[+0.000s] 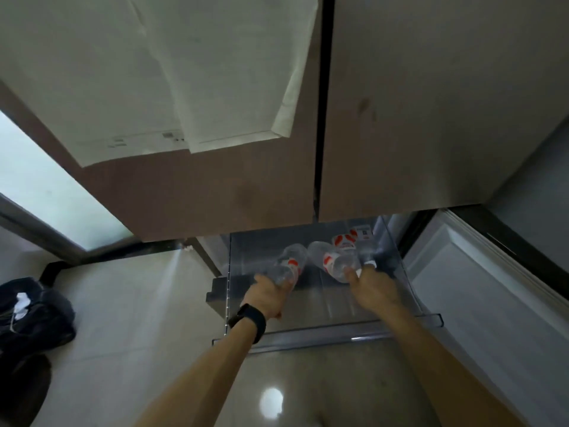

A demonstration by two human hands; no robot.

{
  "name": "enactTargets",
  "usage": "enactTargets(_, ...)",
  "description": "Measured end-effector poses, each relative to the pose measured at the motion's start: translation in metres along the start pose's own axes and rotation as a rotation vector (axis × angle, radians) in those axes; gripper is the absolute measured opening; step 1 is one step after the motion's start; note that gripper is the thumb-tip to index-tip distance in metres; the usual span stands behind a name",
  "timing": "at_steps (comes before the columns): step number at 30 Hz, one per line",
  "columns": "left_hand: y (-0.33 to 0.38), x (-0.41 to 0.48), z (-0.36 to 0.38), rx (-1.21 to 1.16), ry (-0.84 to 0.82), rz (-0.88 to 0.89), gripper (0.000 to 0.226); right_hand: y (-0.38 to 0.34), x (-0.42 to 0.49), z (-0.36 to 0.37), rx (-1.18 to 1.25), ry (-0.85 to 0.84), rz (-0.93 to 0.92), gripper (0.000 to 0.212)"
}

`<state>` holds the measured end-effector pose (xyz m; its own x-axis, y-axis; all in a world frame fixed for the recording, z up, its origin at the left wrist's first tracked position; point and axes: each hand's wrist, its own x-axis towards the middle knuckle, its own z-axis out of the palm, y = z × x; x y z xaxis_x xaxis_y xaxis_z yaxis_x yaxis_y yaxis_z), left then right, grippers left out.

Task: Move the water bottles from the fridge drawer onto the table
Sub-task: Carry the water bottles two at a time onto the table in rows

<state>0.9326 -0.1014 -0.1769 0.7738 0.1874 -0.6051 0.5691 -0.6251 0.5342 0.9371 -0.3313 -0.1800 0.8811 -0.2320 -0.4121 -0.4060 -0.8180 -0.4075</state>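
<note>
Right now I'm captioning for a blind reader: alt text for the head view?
Two hands reach into an open clear fridge drawer: the left hand grips one water bottle, the right hand a second bottle beside it. A third bottle lies behind.

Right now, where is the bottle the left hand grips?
The left bottle is low centre in the head view, inside the open fridge drawer, gripped by the left hand, beside the right bottle.

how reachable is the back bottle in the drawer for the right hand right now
Probably not directly: the right hand holds a nearer bottle that lies in front of the back bottle.
</note>
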Motion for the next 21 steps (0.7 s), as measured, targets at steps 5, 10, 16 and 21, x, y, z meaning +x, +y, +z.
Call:
enactTargets(5,0.003,-0.018,-0.04,0.469,0.213,0.317,0.062,-0.007,-0.028,-0.021,-0.162,0.06,-0.129,0.057)
enactTargets(10,0.008,-0.025,-0.05,0.665,0.202,0.527,0.044,-0.028,-0.043,-0.028,-0.256,0.116,-0.312,0.047)
enactTargets(16,0.0,-0.021,-0.055,0.626,0.122,0.623,0.043,-0.021,-0.054,-0.021,-0.286,0.136,-0.407,0.039)
enactTargets(21,-0.005,-0.014,-0.043,0.347,0.092,0.624,0.032,-0.012,-0.058,-0.006,-0.09,0.131,-0.483,0.028)
